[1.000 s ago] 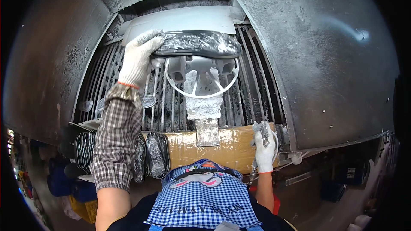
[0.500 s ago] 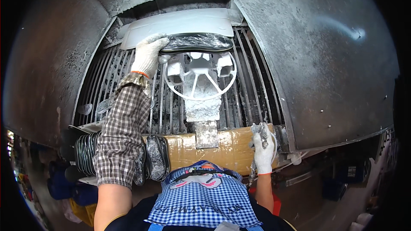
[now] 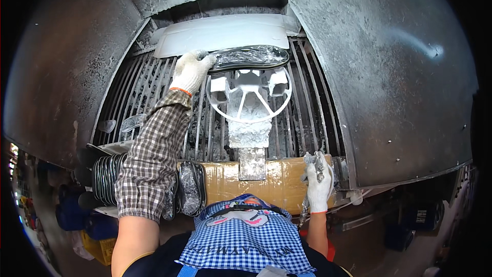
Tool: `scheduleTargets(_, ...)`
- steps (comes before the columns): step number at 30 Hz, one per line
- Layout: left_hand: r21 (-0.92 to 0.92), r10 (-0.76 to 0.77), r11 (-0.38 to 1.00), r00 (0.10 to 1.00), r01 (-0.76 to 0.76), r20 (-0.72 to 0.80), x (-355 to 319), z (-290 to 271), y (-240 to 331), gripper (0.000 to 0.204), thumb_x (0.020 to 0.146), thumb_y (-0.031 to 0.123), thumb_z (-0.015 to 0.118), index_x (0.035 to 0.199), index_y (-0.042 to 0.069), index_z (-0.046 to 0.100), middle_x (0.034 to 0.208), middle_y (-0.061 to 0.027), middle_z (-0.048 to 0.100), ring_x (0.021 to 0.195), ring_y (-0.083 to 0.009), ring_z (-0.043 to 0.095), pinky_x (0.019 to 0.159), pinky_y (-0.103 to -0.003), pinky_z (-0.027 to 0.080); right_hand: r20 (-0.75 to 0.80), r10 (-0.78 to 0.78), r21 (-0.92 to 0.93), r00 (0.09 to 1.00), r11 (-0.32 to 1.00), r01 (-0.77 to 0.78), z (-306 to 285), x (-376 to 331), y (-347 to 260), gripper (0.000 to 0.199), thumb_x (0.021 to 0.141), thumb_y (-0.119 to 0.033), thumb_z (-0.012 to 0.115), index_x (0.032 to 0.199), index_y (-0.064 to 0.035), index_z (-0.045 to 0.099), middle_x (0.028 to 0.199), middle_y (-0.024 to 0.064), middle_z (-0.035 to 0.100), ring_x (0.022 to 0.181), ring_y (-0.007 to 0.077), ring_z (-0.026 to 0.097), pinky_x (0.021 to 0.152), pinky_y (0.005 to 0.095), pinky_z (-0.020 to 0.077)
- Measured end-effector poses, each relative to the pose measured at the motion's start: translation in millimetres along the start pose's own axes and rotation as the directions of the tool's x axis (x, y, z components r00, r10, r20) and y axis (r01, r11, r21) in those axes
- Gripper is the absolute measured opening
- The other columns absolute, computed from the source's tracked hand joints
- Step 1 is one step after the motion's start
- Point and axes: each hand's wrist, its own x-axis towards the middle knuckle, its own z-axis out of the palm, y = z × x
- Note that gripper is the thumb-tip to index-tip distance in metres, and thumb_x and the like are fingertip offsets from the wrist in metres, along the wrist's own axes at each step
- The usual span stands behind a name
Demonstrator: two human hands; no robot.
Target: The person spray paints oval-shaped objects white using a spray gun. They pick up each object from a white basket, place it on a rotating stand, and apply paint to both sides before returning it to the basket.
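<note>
My left hand (image 3: 192,72), in a white knit glove, grips the left end of a dark shoe sole (image 3: 250,58) with clear plastic film over it. The sole lies across the far part of a white spoked turntable (image 3: 249,92), its right end slightly higher in view. Two white block-shaped supports stand on the turntable's sides, just nearer than the sole. My right hand (image 3: 319,184), also gloved, is closed around a grey-crusted spray gun (image 3: 319,166) at the near right, over the edge of the tan taped board (image 3: 284,174). The gun's trigger side is partly hidden by the fingers.
Metal bars (image 3: 302,107) form a grate under the turntable. Coated metal walls (image 3: 389,82) rise on both sides. A white sheet (image 3: 220,33) stands behind. Several film-covered soles (image 3: 192,190) are lined up at the near left, partly behind my left forearm.
The whole view has shifted slightly, moving the scene right and down. The sole in my left hand now sits a little more tilted. My right hand keeps hold of the spray gun.
</note>
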Motion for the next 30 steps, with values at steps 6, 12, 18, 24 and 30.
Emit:
scheduleTargets(6,0.428,0.583,0.764,0.8,-0.482,-0.142,-13,6,21,0.04,0.089,0.035,0.078,0.118,0.007,0.079,0.112,-0.0167,0.075,0.104,-0.0331,0.07,0.093,-0.046,0.056,0.016,0.005,-0.001,1.0,1.0,-0.005,3,-1,-3,0.06,0.108,-0.017,0.064,0.161,0.0026,0.044,0.125,0.0098,0.073,0.085,0.0094,0.064,0.075,0.0258,0.0538)
scheduleTargets(12,0.481,0.657,0.638,0.751,-0.602,0.068,-24,41,48,0.042,0.084,0.046,0.082,0.098,0.007,0.079,0.101,-0.0154,0.072,0.104,-0.0335,0.067,0.092,-0.049,0.053,0.025,-0.062,-0.092,0.998,0.994,0.064,5,-1,-12,0.06,0.109,-0.019,0.063,0.16,0.005,0.043,0.131,0.0121,0.073,0.09,0.0101,0.066,0.078,0.0261,0.055)
scheduleTargets(18,0.394,0.74,0.59,0.667,-0.704,0.084,-8,49,28,0.029,0.089,0.037,0.077,0.098,0.009,0.077,0.098,-0.0137,0.071,0.098,-0.0351,0.068,0.088,-0.049,0.055,0.014,-0.035,-0.044,0.999,0.998,0.035,2,-4,-6,0.061,0.108,-0.02,0.064,0.16,0.0045,0.043,0.127,0.0109,0.073,0.091,0.0103,0.066,0.079,0.0264,0.0549)
scheduleTargets(24,0.215,0.728,0.63,0.664,-0.746,0.17,-16,26,22,0.036,0.086,0.001,0.073,0.121,0.007,0.076,0.116,-0.0147,0.074,0.112,-0.035,0.07,0.092,-0.044,0.058,0.035,0.012,-0.045,0.999,0.999,-0.01,3,-2,-6,0.061,0.108,-0.021,0.064,0.161,0.0032,0.044,0.128,0.011,0.073,0.089,0.0111,0.066,0.079,0.0266,0.0549)
scheduleTargets(30,0.096,0.732,0.655,0.661,-0.75,0.165,-23,18,17,0.05,0.081,-0.01,0.066,0.129,0.005,0.072,0.125,-0.0185,0.073,0.119,-0.0374,0.068,0.102,-0.044,0.056,0.046,0.0,-0.057,0.999,0.998,0.003,5,2,-13,0.061,0.108,-0.02,0.065,0.16,0.0044,0.045,0.139,0.0141,0.069,0.101,0.0123,0.068,0.085,0.0269,0.0558)
